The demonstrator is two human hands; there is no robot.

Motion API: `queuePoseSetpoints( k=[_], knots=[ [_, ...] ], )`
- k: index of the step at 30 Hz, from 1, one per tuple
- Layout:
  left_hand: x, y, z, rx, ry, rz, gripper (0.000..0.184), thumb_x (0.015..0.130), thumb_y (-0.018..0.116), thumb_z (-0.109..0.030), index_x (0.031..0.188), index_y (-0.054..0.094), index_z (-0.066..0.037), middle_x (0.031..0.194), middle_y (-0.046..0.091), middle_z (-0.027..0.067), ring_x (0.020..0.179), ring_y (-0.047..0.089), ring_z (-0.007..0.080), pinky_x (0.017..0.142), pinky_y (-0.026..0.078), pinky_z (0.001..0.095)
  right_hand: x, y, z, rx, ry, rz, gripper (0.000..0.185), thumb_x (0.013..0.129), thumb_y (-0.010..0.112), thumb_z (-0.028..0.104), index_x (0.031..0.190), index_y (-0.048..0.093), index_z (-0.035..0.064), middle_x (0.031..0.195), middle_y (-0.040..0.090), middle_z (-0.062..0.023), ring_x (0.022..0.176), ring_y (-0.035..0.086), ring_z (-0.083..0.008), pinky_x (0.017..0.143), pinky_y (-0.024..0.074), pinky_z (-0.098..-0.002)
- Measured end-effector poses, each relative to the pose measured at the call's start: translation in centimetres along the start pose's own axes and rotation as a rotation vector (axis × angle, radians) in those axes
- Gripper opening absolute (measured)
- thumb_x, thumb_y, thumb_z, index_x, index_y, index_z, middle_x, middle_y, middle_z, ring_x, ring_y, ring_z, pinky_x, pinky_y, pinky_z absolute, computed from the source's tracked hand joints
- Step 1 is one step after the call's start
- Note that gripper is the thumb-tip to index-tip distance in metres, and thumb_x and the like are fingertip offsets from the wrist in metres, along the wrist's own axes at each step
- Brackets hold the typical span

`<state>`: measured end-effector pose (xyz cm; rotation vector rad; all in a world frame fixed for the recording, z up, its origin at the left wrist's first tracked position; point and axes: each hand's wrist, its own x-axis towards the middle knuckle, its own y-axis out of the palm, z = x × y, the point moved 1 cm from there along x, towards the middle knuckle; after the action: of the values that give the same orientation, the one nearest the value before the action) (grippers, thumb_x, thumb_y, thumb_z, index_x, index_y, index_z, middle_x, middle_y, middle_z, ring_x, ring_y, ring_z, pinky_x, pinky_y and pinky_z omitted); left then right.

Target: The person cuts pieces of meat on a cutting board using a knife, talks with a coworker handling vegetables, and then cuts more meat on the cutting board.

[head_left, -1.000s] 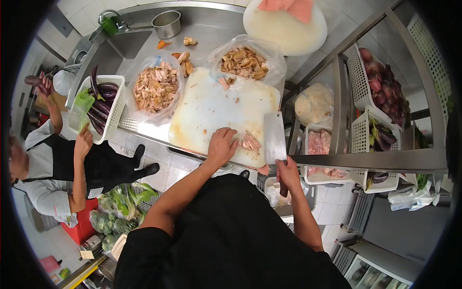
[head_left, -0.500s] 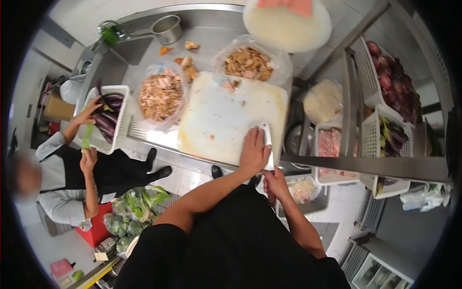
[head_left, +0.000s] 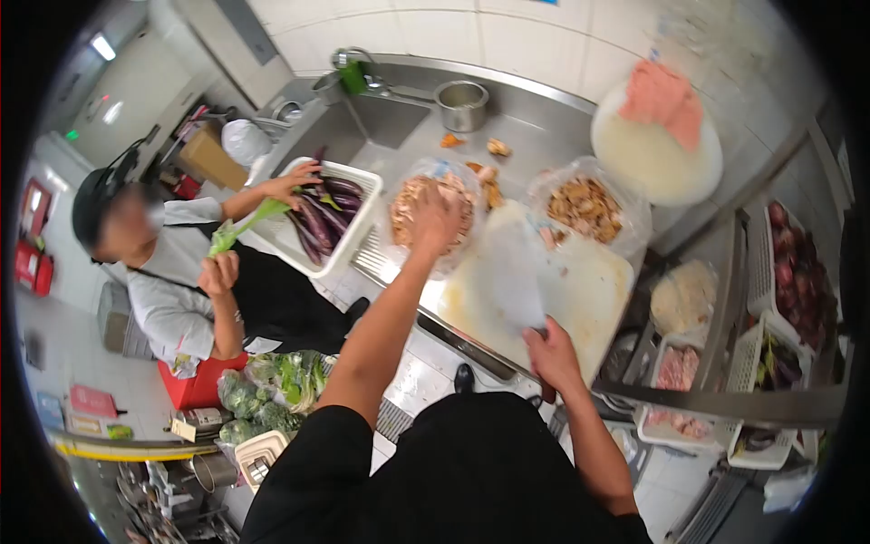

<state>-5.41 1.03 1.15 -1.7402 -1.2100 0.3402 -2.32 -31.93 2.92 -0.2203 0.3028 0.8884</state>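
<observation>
My left hand (head_left: 437, 222) reaches onto a pile of chopped, pinkish-brown meat (head_left: 405, 216) in a clear plastic bag (head_left: 460, 263). Its fingers are stretched out over the pieces, and nothing is visibly lifted. In my right hand (head_left: 554, 354) is the handle of a broad cleaver (head_left: 513, 286), its blade over the white cutting board (head_left: 594, 281). A few scraps lie on the board. Past its far edge stands a second bag with browner cut pieces (head_left: 584, 210). Several larger orange-brown pieces (head_left: 490, 184) rest on the steel counter between the bags.
At left a co-worker (head_left: 181, 272) holds a green stalk over a white basket (head_left: 370, 195) of eggplants. A metal pot (head_left: 461, 107) stands beside the sink (head_left: 390, 122). Shelving (head_left: 671, 399) with baskets of onions (head_left: 793, 281) and meat trays borders the right side.
My left hand has left the cleaver blade and moved left onto the chopped meat. My right hand has brought the cleaver over the board. The camera view has turned left.
</observation>
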Motion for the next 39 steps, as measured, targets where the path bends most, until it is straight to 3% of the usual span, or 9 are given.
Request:
queuePoseSetpoints(
  k=[4, 11, 14, 16, 22, 26, 29, 33, 39],
  knots=[
    [-3.6, -0.5, 0.6, -0.337, 0.178, -0.11, 0.078, 0.094, 0.06, -0.038, 0.15, 0.03, 0.007, 0.148, 0.042, 0.0302, 0.138, 0.04, 0.0432, 0.116, 0.03, 0.0473, -0.2, -3.6, -5.0, -0.006, 0.024, -0.106, 0.03, 0.093, 0.057, 0.015, 0.119, 0.054, 0.0021, 0.066, 0.05, -0.0013, 0.047, 0.049, -0.0111, 0.043, 0.044, -0.0284],
    [-9.0, -4.7, -5.1, -0.722, -0.014, -0.095, 0.084, 0.093, 0.062, -0.019, 0.155, 0.012, 0.007, 0.156, 0.027, 0.0297, 0.144, 0.031, 0.0435, 0.119, 0.025, 0.0454, -2.0, -8.8, -9.4, 0.036, 0.064, -0.218, 0.019, 0.092, 0.051, 0.008, 0.11, 0.046, 0.0054, 0.065, 0.045, -0.0024, 0.044, 0.048, -0.0124, 0.04, 0.0418, -0.0295],
    [-7.0, -11.7, -8.7, -0.832, 0.009, -0.26, 0.086, 0.093, 0.062, -0.01, 0.159, 0.007, -0.003, 0.152, 0.032, 0.0266, 0.121, 0.052, 0.0315, 0.095, 0.051, 0.0378, -1.9, -9.2, -11.5, -0.152, 0.051, -0.268, 0.025, 0.093, 0.05, 0.008, 0.117, 0.046, 0.0038, 0.065, 0.044, -0.0024, 0.044, 0.047, -0.0123, 0.04, 0.041, -0.0295],
    [-4.6, -16.6, -10.2, -0.932, 0.175, -0.485, 0.09, 0.093, 0.061, -0.006, 0.161, 0.001, -0.008, 0.148, 0.036, 0.024, 0.109, 0.054, 0.024, 0.08, 0.053, 0.031, -1.7, -9.4, -12.0, -0.159, 0.038, -0.263, 0.027, 0.093, 0.049, 0.009, 0.119, 0.046, 0.0037, 0.065, 0.045, -0.0025, 0.044, 0.047, -0.0125, 0.04, 0.0407, -0.0298],
    [-1.8, -26.1, -14.1, -1.054, 0.566, -0.932, 0.087, 0.095, 0.053, 0.0, 0.16, -0.004, -0.01, 0.142, 0.036, 0.0186, 0.108, 0.055, 0.0224, 0.081, 0.056, 0.0341, -1.6, -9.9, -12.4, -0.203, 0.069, -0.293, 0.028, 0.091, 0.053, 0.012, 0.118, 0.051, 0.0029, 0.073, 0.057, -0.0097, 0.051, 0.056, -0.0186, 0.047, 0.0453, -0.0346],
    [-4.3, -20.1, -13.3, -0.958, 0.424, -0.615, 0.082, 0.093, 0.056, -0.005, 0.16, 0.01, -0.006, 0.14, 0.044, 0.0216, 0.11, 0.056, 0.026, 0.088, 0.051, 0.0343, 0.7, -11.2, -17.8, -0.436, -0.132, -0.381, 0.024, 0.095, 0.052, 0.013, 0.117, 0.049, 0.0037, 0.06, 0.05, -0.0057, 0.043, 0.052, -0.0165, 0.041, 0.0427, -0.0331],
    [-8.8, -10.5, -10.7, -0.531, 0.229, 0.044, 0.055, 0.093, 0.064, -0.025, 0.14, 0.05, -0.001, 0.131, 0.06, 0.0221, 0.117, 0.06, 0.0357, 0.096, 0.049, 0.0434, 0.4, -11.1, -17.4, -0.492, -0.151, -0.399, 0.024, 0.095, 0.053, 0.014, 0.115, 0.049, 0.0025, 0.059, 0.053, -0.0078, 0.044, 0.056, -0.0189, 0.042, 0.0445, -0.0355],
    [-16.6, -1.2, -6.8, -0.312, 0.31, 0.723, 0.056, 0.091, 0.065, -0.033, 0.141, 0.053, -0.009, 0.126, 0.061, 0.0226, 0.114, 0.06, 0.0393, 0.099, 0.048, 0.0467, 0.0, -11.5, -17.2, -0.494, -0.125, -0.388, 0.024, 0.095, 0.054, 0.016, 0.115, 0.05, 0.0024, 0.061, 0.054, -0.0092, 0.044, 0.057, -0.0199, 0.042, 0.0447, -0.0368],
    [-23.0, 1.7, -4.6, -0.25, 0.22, 0.87, 0.057, 0.09, 0.064, -0.031, 0.14, 0.053, -0.008, 0.128, 0.06, 0.0232, 0.119, 0.057, 0.0402, 0.103, 0.046, 0.0474, -1.1, -11.7, -12.5, -0.319, 0.01, -0.28, 0.025, 0.096, 0.053, 0.017, 0.116, 0.051, 0.0018, 0.068, 0.057, -0.0086, 0.045, 0.053, -0.0169, 0.043, 0.0441, -0.0347]
  ],
)
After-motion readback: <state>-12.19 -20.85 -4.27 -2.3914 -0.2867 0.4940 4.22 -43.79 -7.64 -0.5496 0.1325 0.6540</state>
